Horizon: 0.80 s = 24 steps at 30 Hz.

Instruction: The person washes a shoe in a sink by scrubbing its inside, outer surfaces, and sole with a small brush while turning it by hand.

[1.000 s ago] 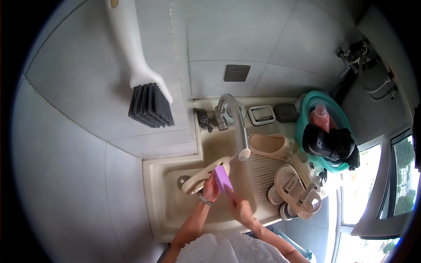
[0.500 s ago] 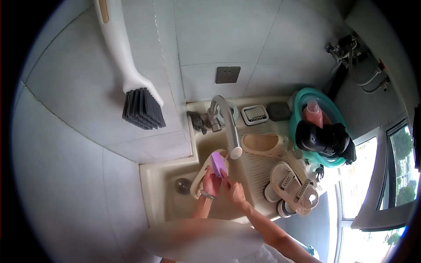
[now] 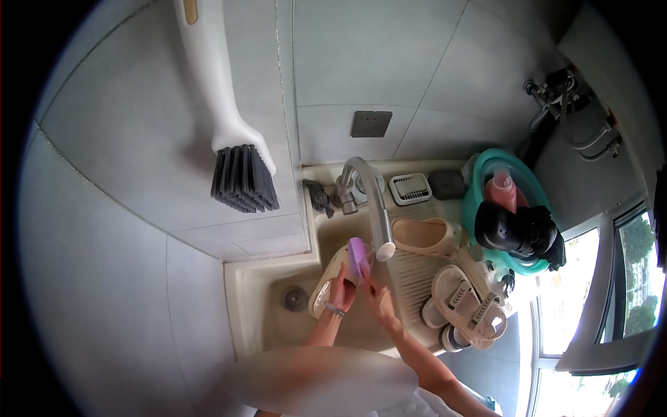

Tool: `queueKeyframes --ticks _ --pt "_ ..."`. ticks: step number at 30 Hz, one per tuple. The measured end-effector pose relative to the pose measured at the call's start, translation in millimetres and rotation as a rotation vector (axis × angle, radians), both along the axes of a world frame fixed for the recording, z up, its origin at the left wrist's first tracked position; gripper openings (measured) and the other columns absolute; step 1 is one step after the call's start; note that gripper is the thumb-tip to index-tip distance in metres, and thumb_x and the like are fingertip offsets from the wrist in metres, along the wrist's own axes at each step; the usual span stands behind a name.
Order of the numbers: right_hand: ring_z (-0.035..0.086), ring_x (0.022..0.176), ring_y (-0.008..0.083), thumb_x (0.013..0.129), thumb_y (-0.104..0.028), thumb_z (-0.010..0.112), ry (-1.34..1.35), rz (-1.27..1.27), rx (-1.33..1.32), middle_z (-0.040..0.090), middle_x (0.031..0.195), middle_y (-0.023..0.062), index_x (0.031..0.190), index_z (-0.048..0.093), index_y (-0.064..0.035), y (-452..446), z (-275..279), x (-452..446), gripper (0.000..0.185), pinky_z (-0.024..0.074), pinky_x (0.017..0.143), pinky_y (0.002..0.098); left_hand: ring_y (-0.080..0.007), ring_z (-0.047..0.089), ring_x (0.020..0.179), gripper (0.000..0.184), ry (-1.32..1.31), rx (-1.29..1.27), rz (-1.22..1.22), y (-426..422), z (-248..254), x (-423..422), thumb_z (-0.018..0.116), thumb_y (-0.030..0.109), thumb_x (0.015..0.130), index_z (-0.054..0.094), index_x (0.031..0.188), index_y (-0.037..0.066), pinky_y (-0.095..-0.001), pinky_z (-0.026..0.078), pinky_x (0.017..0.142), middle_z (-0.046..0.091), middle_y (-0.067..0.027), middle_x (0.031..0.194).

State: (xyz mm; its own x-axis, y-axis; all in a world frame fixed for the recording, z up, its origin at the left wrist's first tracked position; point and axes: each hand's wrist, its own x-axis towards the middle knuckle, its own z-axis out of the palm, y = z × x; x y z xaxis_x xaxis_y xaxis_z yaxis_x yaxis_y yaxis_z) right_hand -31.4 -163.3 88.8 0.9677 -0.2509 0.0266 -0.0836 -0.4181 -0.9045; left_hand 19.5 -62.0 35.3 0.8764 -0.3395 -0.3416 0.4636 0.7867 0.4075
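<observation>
In the sink (image 3: 267,333), my left hand (image 3: 341,290) grips a beige slip-on shoe (image 3: 325,286), which is tilted with a pale patterned area showing. My right hand (image 3: 379,304) has its fingers closed round the lower end of a purple scrub brush (image 3: 358,256). The brush is upright by the toe end of the shoe, just beyond my left fingers; whether it touches the shoe cannot be made out. Above and to the right of the brush hangs the faucet (image 3: 381,229). A matching beige shoe (image 3: 425,238) lies on the ribbed drainboard (image 3: 410,281).
Sandals (image 3: 464,299) are piled on the drainboard's right side. A teal basin (image 3: 474,182) behind them holds a pink bottle (image 3: 501,187) and black items. A soap dish (image 3: 410,187) sits at the back. A large white-handled brush (image 3: 243,174) hangs along the left wall.
The shoe has turned in my left hand, so its patterned area now shows. The purple brush has tipped more upright, and my right hand moved with it. The view has shifted slightly.
</observation>
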Motion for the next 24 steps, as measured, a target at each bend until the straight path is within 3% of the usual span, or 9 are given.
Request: queueKeyframes --ticks 2,5,7,11,14,17,20,23,24 --pt "0.049 0.053 0.0162 0.094 -0.016 0.050 0.117 0.021 -0.044 0.050 0.064 0.0194 0.129 0.055 -0.0124 10 18 -13 0.036 0.0430 0.054 0.0340 -0.0182 0.056 0.098 0.050 0.037 -0.143 -0.090 -2 -44 7 0.042 0.048 0.097 0.050 0.123 0.006 -0.0342 0.047 0.089 0.059 -0.0039 0.110" --pt "0.052 0.053 0.0197 0.091 -0.010 0.052 -0.010 0.083 -0.161 0.049 0.063 0.0181 0.126 0.057 -0.0105 20 22 -43 0.035 0.0430 0.053 0.0367 -0.0209 0.056 0.102 0.055 0.130 -0.087 -0.078 4 -25 11 0.035 0.052 0.097 0.051 0.123 0.006 -0.0371 0.046 0.093 0.058 -0.0051 0.113" --pt "0.059 0.054 0.0301 0.090 -0.008 0.052 -0.022 0.087 -0.243 0.053 0.065 0.0221 0.126 0.058 -0.0109 21 26 -49 0.037 0.0447 0.054 0.0408 -0.0218 0.055 0.106 0.057 0.184 -0.088 -0.068 5 -12 8 0.032 0.053 0.097 0.049 0.127 0.008 -0.0383 0.044 0.096 0.058 -0.0059 0.117" --pt "0.061 0.070 0.0438 0.092 -0.016 0.051 0.073 -0.010 -0.230 0.060 0.074 0.0255 0.129 0.054 -0.0199 3 9 -9 0.038 0.0471 0.057 0.0484 -0.0244 0.039 0.131 0.068 -0.016 -0.185 -0.126 -1 17 -17 0.030 0.056 0.096 0.029 0.143 0.006 -0.0399 0.031 0.108 0.041 -0.0088 0.142" --pt "0.060 0.069 0.0444 0.092 -0.018 0.051 0.161 -0.056 -0.125 0.059 0.073 0.0263 0.130 0.053 -0.0198 8 21 -8 0.038 0.0460 0.055 0.0488 -0.0257 0.038 0.132 0.067 -0.004 -0.136 -0.151 6 27 -19 0.032 0.054 0.096 0.028 0.143 0.006 -0.0412 0.031 0.109 0.040 -0.0111 0.142" --pt "0.056 0.051 0.0355 0.092 -0.012 0.052 -0.103 0.042 -0.280 0.054 0.065 0.0239 0.126 0.057 -0.0112 13 11 -44 0.034 0.0423 0.049 0.0400 -0.0260 0.039 0.131 0.070 0.026 -0.123 -0.111 15 12 -8 0.032 0.058 0.095 0.031 0.142 0.006 -0.0410 0.032 0.108 0.041 -0.0107 0.141" --pt "0.051 0.048 0.0297 0.090 -0.007 0.052 -0.042 0.030 -0.312 0.048 0.060 0.0205 0.123 0.058 -0.0099 2 3 -38 0.034 0.0383 0.046 0.0381 -0.0244 0.038 0.131 0.070 0.053 -0.137 -0.143 13 -1 -17 0.034 0.058 0.095 0.033 0.141 0.006 -0.0390 0.030 0.109 0.041 -0.0096 0.142" --pt "0.049 0.048 0.0231 0.089 -0.007 0.052 -0.332 -0.151 -0.715 0.043 0.060 0.0176 0.127 0.056 -0.0089 -9 -10 -16 0.037 0.0362 0.047 0.0352 -0.0212 0.034 0.133 0.069 -0.036 -0.158 -0.088 5 24 -16 0.037 0.055 0.095 0.032 0.142 0.005 -0.0355 0.023 0.112 0.039 -0.0077 0.144" --pt "0.055 0.051 0.0293 0.090 -0.007 0.052 -0.141 -0.118 -0.426 0.048 0.061 0.0205 0.128 0.055 -0.0108 -5 -2 -22 0.038 0.0412 0.049 0.0394 -0.0212 0.034 0.133 0.069 -0.039 -0.153 -0.082 9 28 -14 0.037 0.055 0.095 0.032 0.142 0.005 -0.0355 0.023 0.112 0.039 -0.0077 0.144"
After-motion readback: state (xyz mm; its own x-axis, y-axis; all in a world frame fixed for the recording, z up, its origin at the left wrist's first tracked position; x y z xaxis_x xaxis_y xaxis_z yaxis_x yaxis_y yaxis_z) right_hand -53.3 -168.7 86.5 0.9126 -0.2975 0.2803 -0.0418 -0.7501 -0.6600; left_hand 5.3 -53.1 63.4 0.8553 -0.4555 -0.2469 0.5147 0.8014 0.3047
